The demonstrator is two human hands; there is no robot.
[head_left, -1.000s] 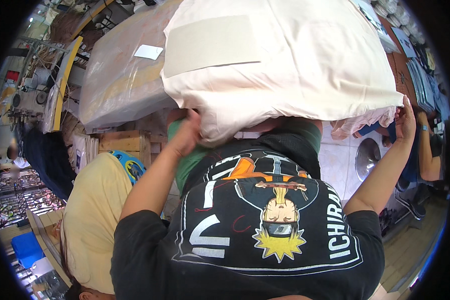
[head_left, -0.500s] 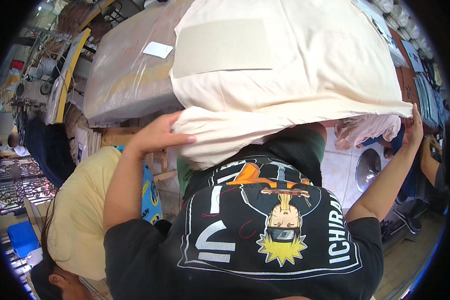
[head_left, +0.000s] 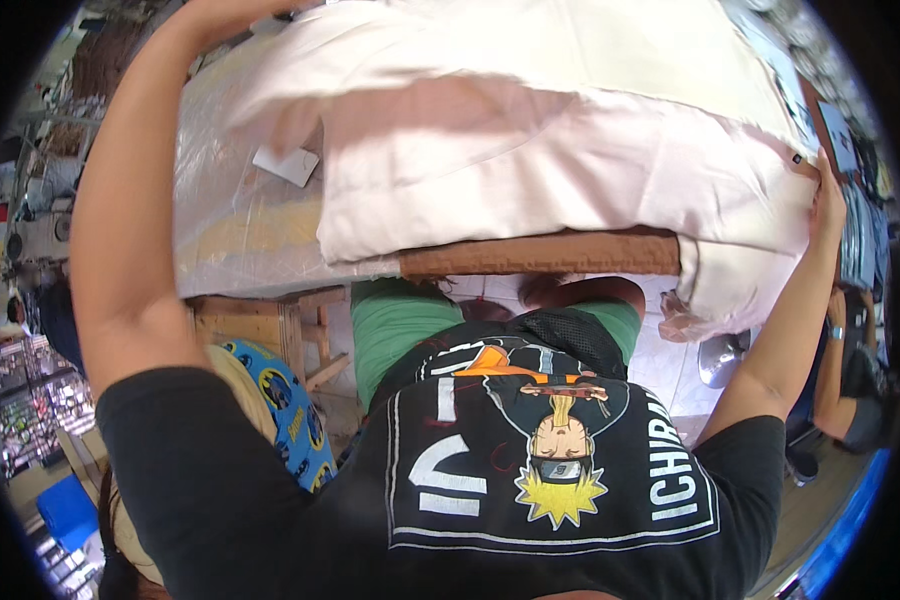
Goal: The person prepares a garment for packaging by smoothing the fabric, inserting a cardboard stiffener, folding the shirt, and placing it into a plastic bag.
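Observation:
A large cream cloth point(head_left: 610, 45) is spread over the work table. Its far part is folded or lifted, and its left side is smeared by motion. A pinkish-looking layer point(head_left: 530, 170) shows nearer to me. My left hand point(head_left: 255, 8) reaches far forward at the top left and is mostly cut off by the picture's edge, so its fingers are hidden. At the right edge of the cloth my right hand point(head_left: 827, 200) is closed on the fabric, beside a small dark tag point(head_left: 797, 159). Some cloth hangs down near that hand.
A brown board edge point(head_left: 540, 255) shows under the cloth. Clear plastic wrap point(head_left: 240, 215) covers the table's left part, with a white card point(head_left: 287, 165) on it. A person in yellow sits at my left, and another person's arm point(head_left: 835, 370) is at the right. Folded dark clothes point(head_left: 858, 250) lie beyond.
My left hand has swept up and away from the near edge of the cloth. The cloth's near part has been turned back, uncovering the brown edge. My right hand stays at the right side.

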